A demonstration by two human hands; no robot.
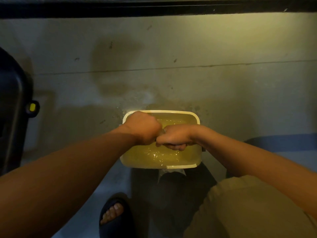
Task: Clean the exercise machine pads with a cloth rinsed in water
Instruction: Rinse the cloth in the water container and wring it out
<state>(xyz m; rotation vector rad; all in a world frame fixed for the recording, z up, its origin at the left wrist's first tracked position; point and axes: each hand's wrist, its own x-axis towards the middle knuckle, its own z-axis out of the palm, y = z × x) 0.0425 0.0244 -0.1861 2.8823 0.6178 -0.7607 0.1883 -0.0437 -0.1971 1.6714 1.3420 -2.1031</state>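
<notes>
A pale rectangular basin [194, 115] full of yellowish water stands on the concrete floor in front of me. Over it, my left hand [143, 128] and my right hand [174, 140] are both fisted and pressed together, gripping a wet cloth [162, 133]. Only a small grey bit of the cloth shows between the fists; the rest is hidden inside them. Ripples and drops break the water's surface just below the hands.
A dark padded machine part [10, 107] with a yellow knob [32, 107] stands at the left edge. Splashed wet patches [137, 98] darken the floor behind the basin. My sandalled foot [112, 212] and bent knee [240, 203] are near the basin's front edge.
</notes>
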